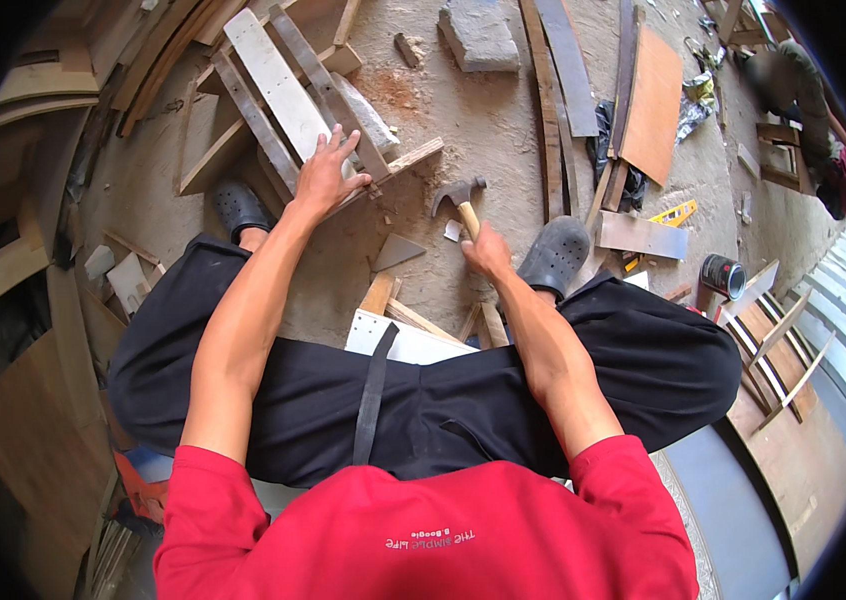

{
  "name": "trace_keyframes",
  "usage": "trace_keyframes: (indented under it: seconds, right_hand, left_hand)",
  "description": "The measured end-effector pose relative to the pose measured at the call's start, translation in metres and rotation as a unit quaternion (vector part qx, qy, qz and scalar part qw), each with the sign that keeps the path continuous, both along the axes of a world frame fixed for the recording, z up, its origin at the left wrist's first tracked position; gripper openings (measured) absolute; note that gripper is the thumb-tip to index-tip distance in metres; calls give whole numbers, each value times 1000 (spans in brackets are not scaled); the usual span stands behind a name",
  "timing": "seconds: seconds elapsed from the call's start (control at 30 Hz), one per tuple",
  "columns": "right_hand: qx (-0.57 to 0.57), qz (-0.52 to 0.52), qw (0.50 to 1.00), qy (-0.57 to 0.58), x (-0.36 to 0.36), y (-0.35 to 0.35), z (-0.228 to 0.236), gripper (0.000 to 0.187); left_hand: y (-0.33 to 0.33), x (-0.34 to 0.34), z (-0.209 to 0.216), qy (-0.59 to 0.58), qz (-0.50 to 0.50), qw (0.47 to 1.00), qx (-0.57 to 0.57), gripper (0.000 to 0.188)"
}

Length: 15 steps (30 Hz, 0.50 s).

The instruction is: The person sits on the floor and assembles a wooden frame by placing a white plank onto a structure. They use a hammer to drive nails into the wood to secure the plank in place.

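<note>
One hand, the left hand (323, 178), lies with fingers spread on the near end of a wood frame (277, 85), which stretches away ahead of it. The right hand (487, 251) is curled around a hammer (466, 211), whose head sticks out past the fist. A gray shoe (554, 254) is just right of that hand.

Near the frame's centre I grip a claw hammer (463, 198), claw leftward, its handle pale wood. At upper left I touch the lower end of a slatted wooden assembly (277, 84), slanted, a whitish board between two darker strips.
</note>
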State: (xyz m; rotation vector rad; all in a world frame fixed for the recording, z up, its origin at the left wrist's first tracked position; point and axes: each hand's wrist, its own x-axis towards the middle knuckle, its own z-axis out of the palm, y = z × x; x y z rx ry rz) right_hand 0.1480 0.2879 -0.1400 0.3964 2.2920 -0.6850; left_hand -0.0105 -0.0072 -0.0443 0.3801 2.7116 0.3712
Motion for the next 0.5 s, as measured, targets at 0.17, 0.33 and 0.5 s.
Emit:
trace_keyframes:
  seconds: [0.17,0.33,0.5]
  right_hand:
    - [-46,-190,980,35,3,25,-5,45]
    - [-1,-350,934,74,21,33,8,40]
    - [71,-246,964,72,46,43,9,51]
  left_hand:
    - [5,-3,1,1,-10,1000,-15,83]
    - [3,-5,-3,3,-21,1000,-22,83]
    - [5,-5,-1,-9,-21,999,-26,84]
